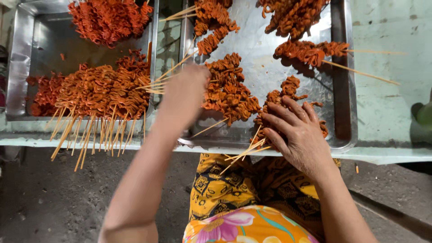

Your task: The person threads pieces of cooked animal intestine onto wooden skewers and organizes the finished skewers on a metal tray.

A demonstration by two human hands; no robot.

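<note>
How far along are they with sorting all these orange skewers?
Already done, it seems: a neat stack of skewers lies in the left tray, sticks pointing one way. In hand: the right hand presses on a bundle in the right tray, while the left hand reaches between the trays, blurred. Left: loose piles scattered over the right tray.

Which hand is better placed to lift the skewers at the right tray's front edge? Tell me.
Right. The right hand already rests on those skewers in the right tray. The left hand is blurred, out over the gap toward the left tray.
</note>
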